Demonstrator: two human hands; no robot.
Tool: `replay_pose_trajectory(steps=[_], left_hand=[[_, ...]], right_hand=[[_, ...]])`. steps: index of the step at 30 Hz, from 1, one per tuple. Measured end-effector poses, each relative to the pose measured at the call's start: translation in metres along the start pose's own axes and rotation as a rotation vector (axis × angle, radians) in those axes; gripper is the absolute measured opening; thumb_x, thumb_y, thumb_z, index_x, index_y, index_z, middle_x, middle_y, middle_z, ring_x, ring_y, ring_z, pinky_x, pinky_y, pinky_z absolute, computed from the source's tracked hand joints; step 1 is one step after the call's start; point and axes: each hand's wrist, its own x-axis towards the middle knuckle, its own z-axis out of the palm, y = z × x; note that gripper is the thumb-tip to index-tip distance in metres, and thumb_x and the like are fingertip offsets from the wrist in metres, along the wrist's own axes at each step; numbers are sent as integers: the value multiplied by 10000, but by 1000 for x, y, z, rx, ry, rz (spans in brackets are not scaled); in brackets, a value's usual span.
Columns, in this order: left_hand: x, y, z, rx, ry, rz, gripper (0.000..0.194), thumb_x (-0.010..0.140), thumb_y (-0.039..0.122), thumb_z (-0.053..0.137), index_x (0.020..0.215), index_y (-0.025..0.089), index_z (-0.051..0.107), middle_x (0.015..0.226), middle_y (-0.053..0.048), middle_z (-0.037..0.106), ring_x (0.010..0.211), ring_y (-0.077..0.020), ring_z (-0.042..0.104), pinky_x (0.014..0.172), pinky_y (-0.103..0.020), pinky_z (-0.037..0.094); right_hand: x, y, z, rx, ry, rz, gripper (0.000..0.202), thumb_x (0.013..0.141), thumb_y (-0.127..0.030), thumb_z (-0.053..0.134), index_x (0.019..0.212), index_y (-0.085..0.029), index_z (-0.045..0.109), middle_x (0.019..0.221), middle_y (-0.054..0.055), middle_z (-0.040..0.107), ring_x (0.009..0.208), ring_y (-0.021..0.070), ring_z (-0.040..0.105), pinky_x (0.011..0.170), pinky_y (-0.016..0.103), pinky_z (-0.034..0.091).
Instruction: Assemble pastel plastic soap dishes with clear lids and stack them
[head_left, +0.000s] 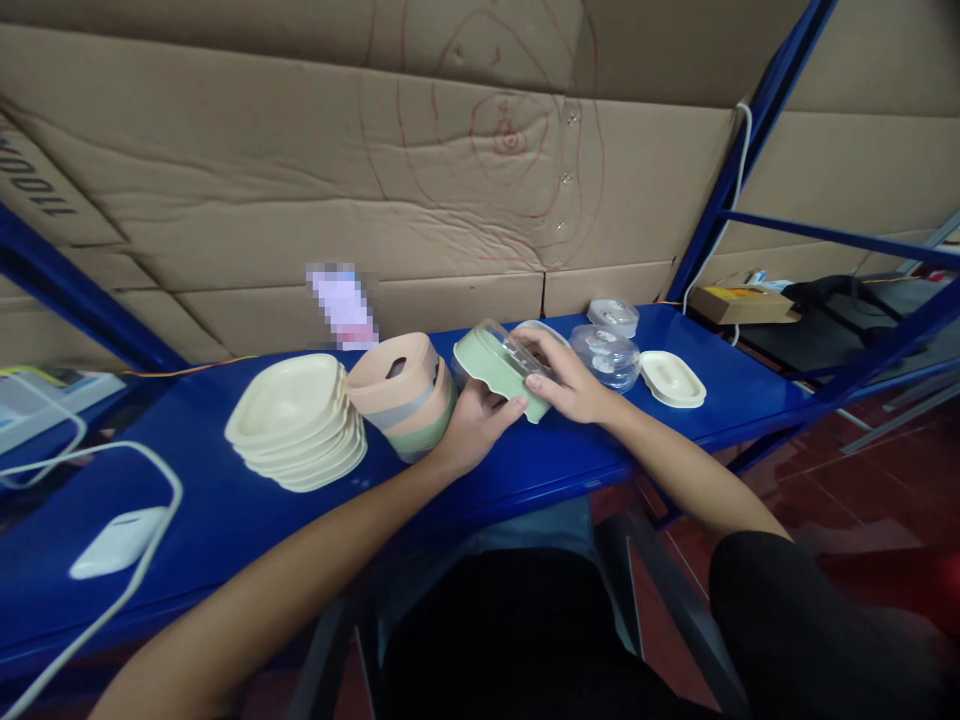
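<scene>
Above the blue table I hold a light green plastic shell (486,368) with a clear plastic piece (495,335) at its top, tilted. My left hand (480,422) grips its lower edge, thumb along the near rim. My right hand (566,378) is closed over its right end, with the fingers on top. Just left of my left hand stands a stack of peach, grey and green shells (397,385), the top one with an oval slot. Beyond my right hand is a white-rimmed piece (541,328), mostly hidden.
Cream trays (289,410) are stacked at left; a single cream tray (673,379) lies at right beside clear plastic lids (606,358). A phone-like blurred item (343,308) leans against the cardboard wall (247,150). A white case (120,542) and white cable (161,465) lie at front left.
</scene>
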Motion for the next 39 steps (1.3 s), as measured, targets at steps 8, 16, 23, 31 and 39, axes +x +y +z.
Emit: replay_pose_trajectory(steps=[8,16,23,31,39], left_hand=[[-2,-2,-2,18,-14,6,734,859,658,831,1377,190,604,1399,-171,751,1365,-370,696,1175,-531,578],[-3,8,5,36,-1,28,824,868,686,827,1481,187,593,1419,-183,752,1366,-367,705,1192,-527,571],[-4,9,7,20,-13,62,878,882,738,789,1526,184,566,1434,-194,743,1399,-365,687,1214,-504,557],[-5,9,2,97,-11,96,840,917,791,703,1471,164,618,1373,-200,771,1357,-374,711,1173,-522,584],[-6,-2,-2,68,30,53,718,915,727,755,1358,180,616,1342,-196,780,1275,-351,756,1105,-509,624]], right_hand=[[-1,2,2,-19,-36,20,746,999,-769,545,1551,-273,464,1476,156,631,1340,346,634,1162,564,507],[-2,3,-4,50,-63,58,884,921,-708,743,1631,-280,437,1574,145,606,1500,369,544,1274,595,419],[0,-1,-13,99,-131,88,977,869,-701,812,1702,-382,414,1750,77,466,1605,363,447,1341,594,340],[0,-3,-15,105,-151,73,1084,829,-657,872,1742,-380,358,1777,78,432,1635,370,412,1358,596,301],[0,1,-12,9,-22,14,1128,759,-696,904,1713,-328,428,1715,120,515,1580,400,486,1331,607,351]])
